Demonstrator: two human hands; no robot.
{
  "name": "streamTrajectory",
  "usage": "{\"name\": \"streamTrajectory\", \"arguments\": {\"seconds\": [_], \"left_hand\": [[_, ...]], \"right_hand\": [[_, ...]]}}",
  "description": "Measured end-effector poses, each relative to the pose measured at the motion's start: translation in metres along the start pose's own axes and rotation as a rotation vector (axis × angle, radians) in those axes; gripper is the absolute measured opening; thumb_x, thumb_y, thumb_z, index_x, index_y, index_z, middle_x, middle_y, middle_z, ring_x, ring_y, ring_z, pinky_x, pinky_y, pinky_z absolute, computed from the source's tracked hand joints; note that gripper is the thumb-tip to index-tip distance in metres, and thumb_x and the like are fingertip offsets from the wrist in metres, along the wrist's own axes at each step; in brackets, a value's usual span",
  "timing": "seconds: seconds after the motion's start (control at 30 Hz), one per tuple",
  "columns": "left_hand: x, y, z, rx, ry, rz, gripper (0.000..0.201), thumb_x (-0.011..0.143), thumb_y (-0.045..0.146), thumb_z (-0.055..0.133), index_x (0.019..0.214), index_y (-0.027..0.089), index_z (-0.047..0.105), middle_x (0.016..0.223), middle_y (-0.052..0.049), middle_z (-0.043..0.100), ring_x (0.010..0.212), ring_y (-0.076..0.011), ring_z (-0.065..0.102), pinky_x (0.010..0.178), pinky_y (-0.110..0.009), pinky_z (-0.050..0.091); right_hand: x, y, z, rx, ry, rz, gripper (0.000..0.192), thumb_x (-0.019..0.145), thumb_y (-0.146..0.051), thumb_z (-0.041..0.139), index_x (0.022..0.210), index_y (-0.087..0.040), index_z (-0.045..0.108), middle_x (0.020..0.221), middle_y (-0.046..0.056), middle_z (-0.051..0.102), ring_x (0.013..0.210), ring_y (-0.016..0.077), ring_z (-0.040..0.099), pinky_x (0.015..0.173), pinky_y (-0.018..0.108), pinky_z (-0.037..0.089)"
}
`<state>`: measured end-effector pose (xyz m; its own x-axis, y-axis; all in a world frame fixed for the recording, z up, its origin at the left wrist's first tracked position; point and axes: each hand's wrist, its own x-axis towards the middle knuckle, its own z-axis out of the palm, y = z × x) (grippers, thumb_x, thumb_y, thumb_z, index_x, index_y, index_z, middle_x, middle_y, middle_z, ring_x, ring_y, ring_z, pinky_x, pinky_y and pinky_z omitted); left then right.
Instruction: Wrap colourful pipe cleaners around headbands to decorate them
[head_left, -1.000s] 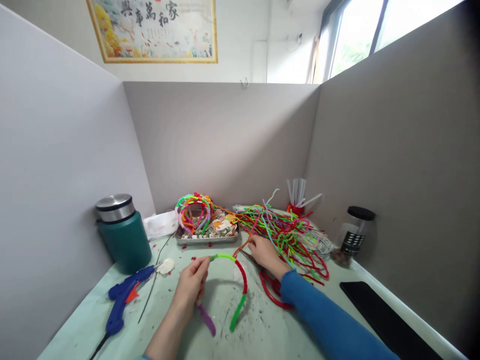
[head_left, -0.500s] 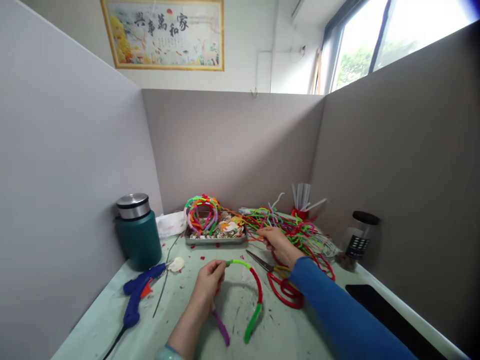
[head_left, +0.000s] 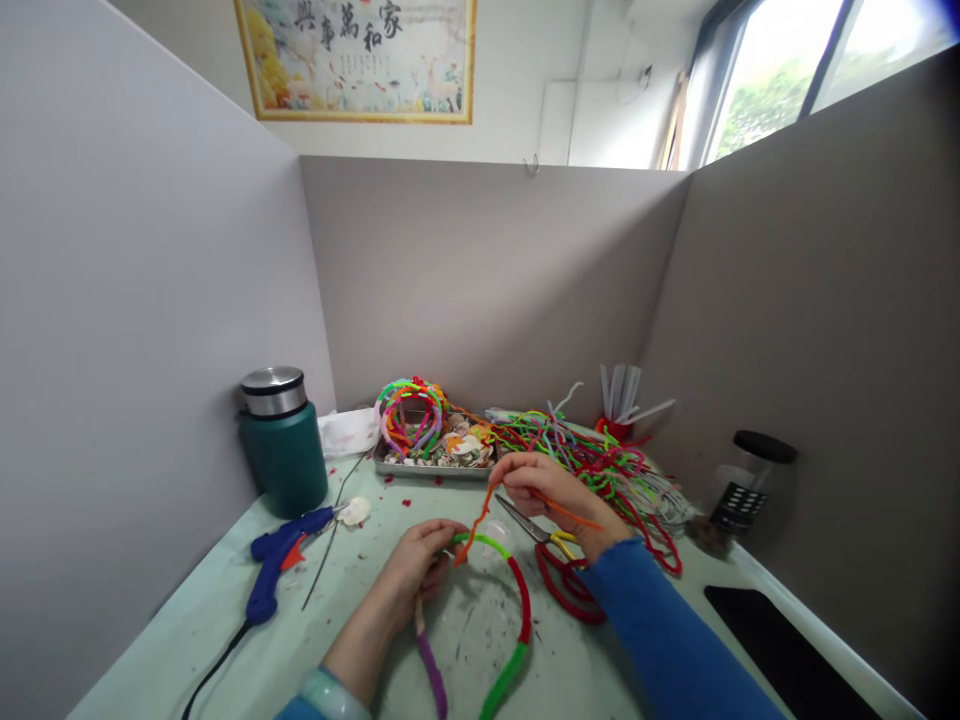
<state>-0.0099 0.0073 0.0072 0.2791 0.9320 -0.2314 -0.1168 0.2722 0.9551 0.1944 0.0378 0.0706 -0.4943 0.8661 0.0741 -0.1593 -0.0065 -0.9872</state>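
Note:
My left hand (head_left: 420, 562) is closed on the top left of a headband (head_left: 526, 598), an arch wrapped in green, red and purple fuzzy sections. Its purple end points down below my wrist, and part of the band is hidden by my fingers. My right hand (head_left: 546, 488) pinches an orange pipe cleaner (head_left: 480, 518). One end of it hangs down across the band's light green part by my left fingertips; the other end runs back under my right palm. Scissors (head_left: 534, 527) with yellow and red on the handles lie beneath my right hand, beside a coil of red cord (head_left: 564, 590).
A metal tray (head_left: 420, 470) holds finished-looking colourful hoops and small pieces. Right of it lies a heap of pipe cleaners (head_left: 600, 455). A blue glue gun (head_left: 279, 565) and green flask (head_left: 285, 455) stand left. A jar (head_left: 739, 490) and black phone-like slab (head_left: 780, 640) are right.
My right hand has drawn the orange pipe cleaner from the heap towards me, bringing its end to the headband. My left hand keeps its hold. The view has shifted slightly.

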Motion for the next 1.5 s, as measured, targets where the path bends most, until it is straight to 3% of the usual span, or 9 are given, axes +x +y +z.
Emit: {"name": "streamTrajectory", "arguments": {"seconds": [0.23, 0.47, 0.63, 0.73, 0.93, 1.1, 1.17, 1.3, 1.5], "left_hand": [[0.002, -0.002, 0.004, 0.106, -0.070, 0.071, 0.036, 0.067, 0.045, 0.067, 0.080, 0.015, 0.054, 0.065, 0.001, 0.063, 0.028, 0.0011, 0.024, 0.028, -0.015, 0.016], [0.010, -0.007, 0.001, 0.130, 0.106, 0.142, 0.035, 0.069, 0.047, 0.062, 0.082, 0.016, 0.051, 0.064, 0.001, 0.065, 0.027, 0.0000, 0.025, 0.027, -0.015, 0.019], [0.011, -0.004, -0.003, 0.112, 0.141, 0.151, 0.034, 0.072, 0.049, 0.056, 0.080, 0.016, 0.051, 0.065, -0.001, 0.066, 0.025, -0.0002, 0.024, 0.026, -0.015, 0.017], [0.011, -0.003, -0.003, 0.111, 0.194, 0.140, 0.033, 0.073, 0.050, 0.053, 0.076, 0.017, 0.049, 0.060, 0.000, 0.065, 0.024, -0.0012, 0.025, 0.027, -0.016, 0.019], [0.015, -0.006, -0.009, 0.308, 0.348, 0.238, 0.030, 0.072, 0.046, 0.053, 0.065, 0.017, 0.055, 0.056, 0.000, 0.060, 0.045, -0.0117, 0.052, 0.043, -0.021, 0.036], [0.012, 0.001, -0.019, 0.373, 0.425, 0.384, 0.024, 0.072, 0.041, 0.059, 0.070, 0.017, 0.063, 0.066, 0.000, 0.061, 0.063, -0.0134, 0.052, 0.058, -0.020, 0.037], [0.012, 0.001, -0.021, 0.361, 0.404, 0.394, 0.028, 0.075, 0.044, 0.056, 0.076, 0.016, 0.063, 0.060, 0.000, 0.060, 0.054, -0.0118, 0.047, 0.053, -0.020, 0.035], [0.015, -0.004, -0.016, 0.291, 0.267, 0.364, 0.035, 0.077, 0.050, 0.053, 0.080, 0.015, 0.060, 0.042, 0.007, 0.044, 0.039, -0.0076, 0.032, 0.043, -0.019, 0.024], [0.014, -0.007, -0.005, 0.326, 0.123, 0.318, 0.037, 0.075, 0.051, 0.054, 0.075, 0.014, 0.056, 0.044, 0.009, 0.036, 0.040, -0.0066, 0.028, 0.042, -0.019, 0.020]], "right_hand": [[0.023, 0.023, 0.001, -0.091, 0.112, -0.044, 0.013, 0.070, -0.020, 0.054, 0.080, -0.015, 0.062, 0.045, -0.009, 0.037, 0.036, 0.0039, 0.026, 0.037, 0.018, 0.019], [0.036, 0.047, 0.018, -0.282, 0.265, -0.107, 0.029, 0.077, -0.029, 0.054, 0.104, -0.018, 0.055, 0.066, -0.004, 0.054, 0.045, 0.0064, 0.042, 0.043, 0.019, 0.033], [0.035, 0.057, 0.017, -0.350, 0.153, 0.012, 0.026, 0.077, -0.040, 0.055, 0.079, -0.014, 0.060, 0.065, 0.000, 0.057, 0.047, 0.0071, 0.045, 0.041, 0.018, 0.031], [0.032, 0.058, 0.012, -0.328, 0.147, 0.038, 0.031, 0.079, -0.043, 0.053, 0.085, -0.014, 0.061, 0.066, 0.000, 0.058, 0.045, 0.0065, 0.043, 0.040, 0.018, 0.029], [0.031, 0.054, -0.001, -0.738, 0.430, -0.049, 0.027, 0.079, -0.037, 0.052, 0.077, -0.014, 0.066, 0.073, 0.006, 0.063, 0.064, 0.0153, 0.055, 0.058, 0.025, 0.040], [0.028, 0.044, -0.005, -0.834, 0.592, -0.186, 0.019, 0.077, -0.030, 0.054, 0.081, -0.017, 0.067, 0.089, 0.008, 0.063, 0.082, 0.0202, 0.054, 0.076, 0.030, 0.037], [0.027, 0.043, 0.002, -0.823, 0.548, -0.188, 0.023, 0.079, -0.033, 0.051, 0.073, -0.018, 0.067, 0.074, 0.005, 0.063, 0.072, 0.0187, 0.054, 0.068, 0.028, 0.038], [0.028, 0.054, 0.028, -0.613, 0.270, -0.078, 0.028, 0.080, -0.037, 0.051, 0.070, -0.017, 0.067, 0.061, 0.002, 0.062, 0.054, 0.0140, 0.051, 0.053, 0.024, 0.035], [0.027, 0.065, 0.051, -0.639, 0.371, -0.149, 0.025, 0.079, -0.032, 0.054, 0.060, -0.016, 0.061, 0.055, 0.000, 0.056, 0.055, 0.0134, 0.050, 0.053, 0.023, 0.031]]}}
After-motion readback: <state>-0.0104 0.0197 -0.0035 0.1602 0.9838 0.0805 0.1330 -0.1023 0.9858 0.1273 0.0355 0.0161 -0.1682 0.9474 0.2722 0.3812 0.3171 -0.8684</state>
